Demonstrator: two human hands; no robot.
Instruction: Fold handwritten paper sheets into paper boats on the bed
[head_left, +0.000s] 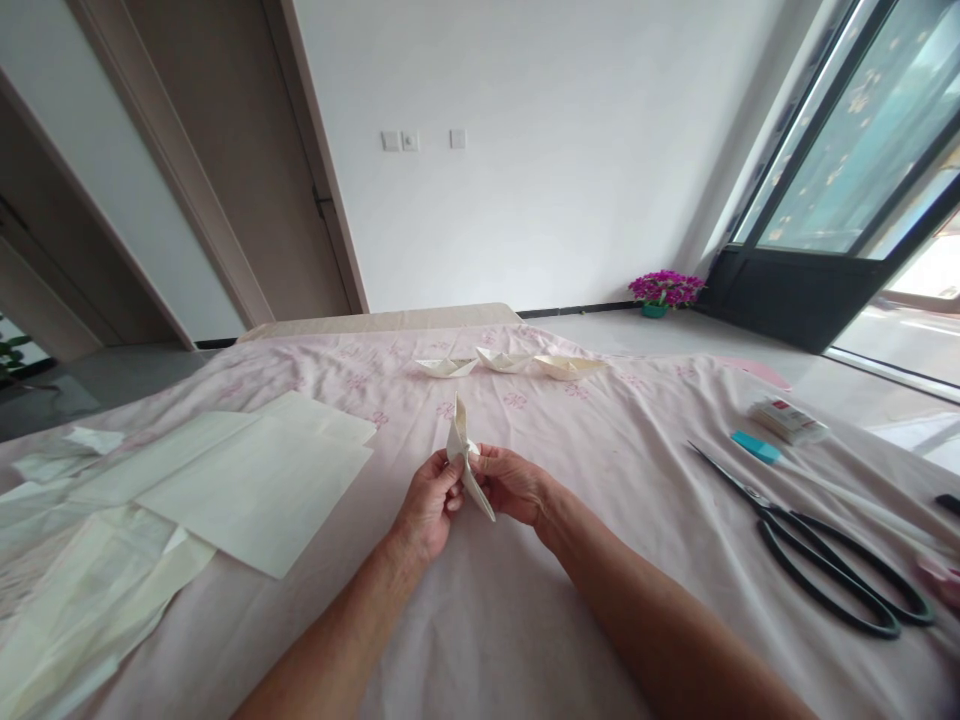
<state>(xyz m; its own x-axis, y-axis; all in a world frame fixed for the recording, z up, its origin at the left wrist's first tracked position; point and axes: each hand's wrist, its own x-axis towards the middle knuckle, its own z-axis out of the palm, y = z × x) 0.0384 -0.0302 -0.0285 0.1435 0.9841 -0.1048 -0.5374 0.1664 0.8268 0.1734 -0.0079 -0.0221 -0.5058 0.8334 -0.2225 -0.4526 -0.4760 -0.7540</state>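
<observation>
A folded paper boat in pale paper is held up between both hands over the middle of the cloth, its long side running away from me. My left hand pinches it from the left, thumb on the near face. From the right, my right hand grips the same boat, fingers curled beneath it. Parts of the boat's middle are covered by the fingertips. Beyond the hands, three finished-looking paper boats stand in a row: a left one, a middle one and a yellowish right one.
Pale paper sheets lie on the left of the pink tablecloth. On the right are large black-handled scissors, a blue piece and a small white pack. A pot of purple flowers stands on the floor beyond.
</observation>
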